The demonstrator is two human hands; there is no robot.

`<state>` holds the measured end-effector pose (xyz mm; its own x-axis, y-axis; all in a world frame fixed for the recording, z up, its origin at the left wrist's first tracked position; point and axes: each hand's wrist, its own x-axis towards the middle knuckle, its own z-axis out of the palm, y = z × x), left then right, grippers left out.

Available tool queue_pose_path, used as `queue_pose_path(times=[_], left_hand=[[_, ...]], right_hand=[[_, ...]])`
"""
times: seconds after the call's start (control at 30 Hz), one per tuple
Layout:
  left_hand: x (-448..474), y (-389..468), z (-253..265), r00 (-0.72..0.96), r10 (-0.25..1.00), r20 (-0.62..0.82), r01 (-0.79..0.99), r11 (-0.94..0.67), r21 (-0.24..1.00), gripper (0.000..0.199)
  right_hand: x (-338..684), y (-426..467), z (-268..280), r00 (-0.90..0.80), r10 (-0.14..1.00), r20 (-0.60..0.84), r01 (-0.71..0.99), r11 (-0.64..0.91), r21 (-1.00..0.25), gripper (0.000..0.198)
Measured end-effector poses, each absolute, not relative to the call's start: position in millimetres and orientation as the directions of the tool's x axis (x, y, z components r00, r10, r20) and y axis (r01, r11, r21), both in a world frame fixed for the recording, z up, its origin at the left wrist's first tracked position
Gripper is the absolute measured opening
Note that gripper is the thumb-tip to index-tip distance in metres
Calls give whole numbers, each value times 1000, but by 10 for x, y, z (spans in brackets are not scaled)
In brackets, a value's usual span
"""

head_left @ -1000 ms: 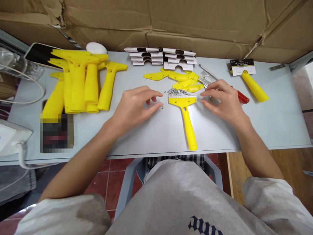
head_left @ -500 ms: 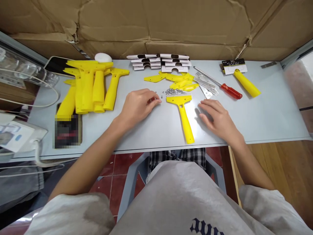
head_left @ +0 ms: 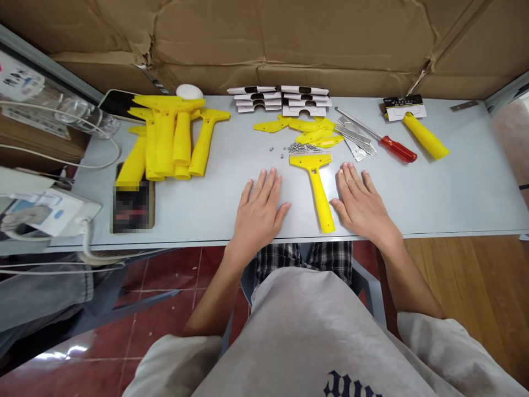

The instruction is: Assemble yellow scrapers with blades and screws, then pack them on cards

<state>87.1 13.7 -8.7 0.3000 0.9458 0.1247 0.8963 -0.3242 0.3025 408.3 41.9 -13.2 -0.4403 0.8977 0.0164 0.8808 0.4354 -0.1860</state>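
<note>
My left hand (head_left: 260, 207) lies palm down on the table with its fingers stretched out, holding nothing. On the other side, my right hand (head_left: 360, 198) rests flat too, fingers extended. Between them lies a yellow scraper handle (head_left: 319, 190), its wide head pointing away from me and touched by neither hand. Just beyond that head sits a small heap of screws (head_left: 303, 148), with a few loose ones to its left. Several yellow cover plates (head_left: 312, 125) are piled behind the screws. Metal blades (head_left: 356, 138) and a red-handled screwdriver (head_left: 397, 149) lie to the right.
Several yellow scraper handles (head_left: 165, 138) are stacked at the left, near a dark phone-like object (head_left: 134, 209). Folded cards (head_left: 306, 102) stand at the back. A carded scraper (head_left: 425, 135) lies far right. A power strip (head_left: 78, 212) and cables are at the left edge.
My left hand has drawn back from beside the loose screws, with its pinched fingers now spread flat on the table. My right hand has flattened beside the handle. The view has shifted slightly.
</note>
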Motion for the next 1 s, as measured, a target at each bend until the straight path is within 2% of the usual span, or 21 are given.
queue_pose_path(times=[0.1,0.33,1.0], left_hand=[[878,152,-67,313,946,88,904,-325,276,78],[861,156,-101,317,943,105,905,-334,265,79],[911,176,-27,287,955,75,912,-297,284,75]], right_hand=[[4084,425,-142,-437,900,-8,885,428,-183,97],[4078,424,-154,-430,903,-9,892,424,-159,103],[4089,461,-71,-431,902,-38,892,419,-168,95]])
